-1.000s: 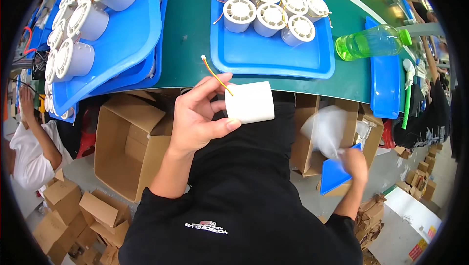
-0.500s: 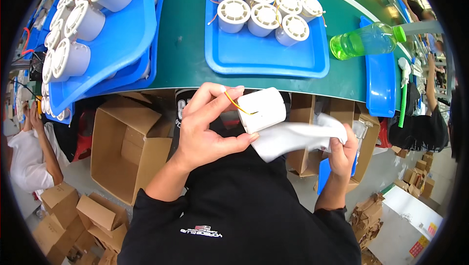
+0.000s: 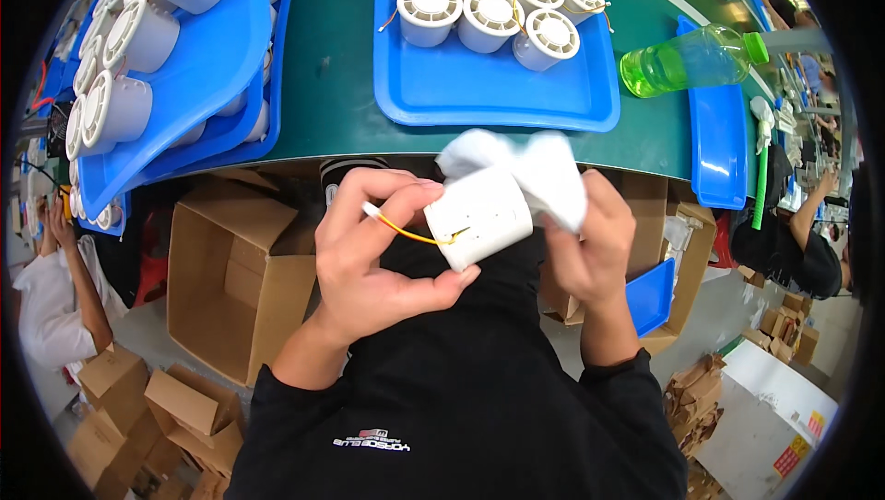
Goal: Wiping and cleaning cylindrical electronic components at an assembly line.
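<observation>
Between the thumb and fingers of my left hand (image 3: 369, 256) is a white plastic cylinder (image 3: 484, 214), held tilted over my lap. A short yellow and red wire lead (image 3: 406, 231) with a white plug comes out of its near end. My right hand (image 3: 595, 237) pinches a white cloth (image 3: 544, 173), blurred by motion, which lies against the far side and right end of the cylinder. Beyond my hands, a blue tray (image 3: 498, 104) on the green table bears several upright white cylinders (image 3: 430, 7) with slotted round tops and thin wires.
Stacked blue trays (image 3: 249, 67) of similar cylinders jut over the table edge at left. A green bottle (image 3: 691, 62) stands right of the middle tray, beside an upright narrow blue tray (image 3: 719, 150). Cardboard boxes (image 3: 230, 279) sit below the table. Other people work at both sides.
My right hand has moved left and brought the cloth from below and right of the cylinder up against its far side. The cylinder has shifted slightly left and down in my left hand.
</observation>
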The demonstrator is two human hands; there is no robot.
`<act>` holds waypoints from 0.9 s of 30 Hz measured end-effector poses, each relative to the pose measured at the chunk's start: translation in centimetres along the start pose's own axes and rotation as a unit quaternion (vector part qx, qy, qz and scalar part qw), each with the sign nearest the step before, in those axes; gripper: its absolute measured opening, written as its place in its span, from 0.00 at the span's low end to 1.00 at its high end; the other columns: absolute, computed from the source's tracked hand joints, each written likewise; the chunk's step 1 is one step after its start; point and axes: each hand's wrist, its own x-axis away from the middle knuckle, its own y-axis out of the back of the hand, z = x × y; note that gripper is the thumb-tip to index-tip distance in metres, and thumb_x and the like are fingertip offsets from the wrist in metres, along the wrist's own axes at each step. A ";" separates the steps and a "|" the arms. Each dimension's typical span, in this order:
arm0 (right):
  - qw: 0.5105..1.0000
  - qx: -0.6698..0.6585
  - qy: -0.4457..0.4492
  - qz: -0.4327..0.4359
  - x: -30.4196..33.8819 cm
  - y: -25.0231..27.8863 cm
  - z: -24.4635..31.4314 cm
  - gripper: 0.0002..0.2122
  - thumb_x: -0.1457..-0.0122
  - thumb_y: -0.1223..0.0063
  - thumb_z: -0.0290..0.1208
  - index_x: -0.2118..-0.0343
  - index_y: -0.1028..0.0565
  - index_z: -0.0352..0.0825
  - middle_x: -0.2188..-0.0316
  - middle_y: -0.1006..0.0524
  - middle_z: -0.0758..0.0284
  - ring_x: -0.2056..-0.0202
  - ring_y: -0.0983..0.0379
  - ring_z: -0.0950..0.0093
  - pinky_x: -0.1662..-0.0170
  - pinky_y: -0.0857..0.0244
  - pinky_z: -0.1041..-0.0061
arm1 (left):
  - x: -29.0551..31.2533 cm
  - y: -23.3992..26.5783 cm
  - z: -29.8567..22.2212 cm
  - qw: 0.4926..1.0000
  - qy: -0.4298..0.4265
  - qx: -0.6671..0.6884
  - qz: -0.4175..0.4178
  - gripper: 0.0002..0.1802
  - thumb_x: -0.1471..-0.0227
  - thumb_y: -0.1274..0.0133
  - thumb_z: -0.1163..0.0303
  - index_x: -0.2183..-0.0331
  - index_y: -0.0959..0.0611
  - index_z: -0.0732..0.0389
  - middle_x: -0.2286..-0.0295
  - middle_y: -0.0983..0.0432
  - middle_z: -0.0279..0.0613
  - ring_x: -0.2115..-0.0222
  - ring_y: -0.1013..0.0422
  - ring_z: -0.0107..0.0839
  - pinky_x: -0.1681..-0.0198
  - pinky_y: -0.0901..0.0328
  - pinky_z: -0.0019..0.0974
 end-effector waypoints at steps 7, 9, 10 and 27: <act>0.892 -0.359 -0.222 -0.160 2.5 0.4 1.2 0.24 0.41 0.51 0.32 0.47 0.38 0.20 0.54 0.29 0.59 0.52 0.32 0.72 0.50 0.38 0.73 | 0.3 0.1 0.8 0.999 -0.003 -0.049 -0.007 0.33 0.73 0.29 0.73 0.59 0.20 0.67 0.64 0.30 0.44 0.65 0.28 0.35 0.67 0.29 0.32; 0.932 -0.305 -0.147 -0.127 1.3 0.1 2.8 0.22 0.46 0.43 0.35 0.52 0.31 0.24 0.56 0.29 0.60 0.56 0.31 0.69 0.52 0.37 0.71 | 0.1 -0.2 0.6 0.996 -0.025 -0.086 0.014 0.33 0.74 0.30 0.73 0.59 0.20 0.68 0.63 0.31 0.45 0.64 0.28 0.36 0.64 0.29 0.34; 0.962 -0.221 -0.129 -0.091 2.5 -0.4 2.3 0.16 0.54 0.39 0.30 0.62 0.24 0.31 0.57 0.30 0.61 0.60 0.29 0.65 0.57 0.35 0.70 | 0.0 -0.4 0.4 0.996 -0.024 -0.087 0.015 0.33 0.74 0.30 0.73 0.59 0.20 0.68 0.63 0.31 0.45 0.64 0.28 0.36 0.64 0.29 0.34; 0.986 -0.003 0.156 -0.060 -0.3 -1.5 0.4 0.16 0.70 0.42 0.25 0.71 0.22 0.32 0.61 0.27 0.58 0.67 0.28 0.59 0.66 0.34 0.66 | 0.0 -0.8 0.1 0.993 -0.033 -0.114 0.001 0.32 0.74 0.29 0.73 0.59 0.20 0.67 0.65 0.29 0.44 0.66 0.27 0.35 0.66 0.28 0.32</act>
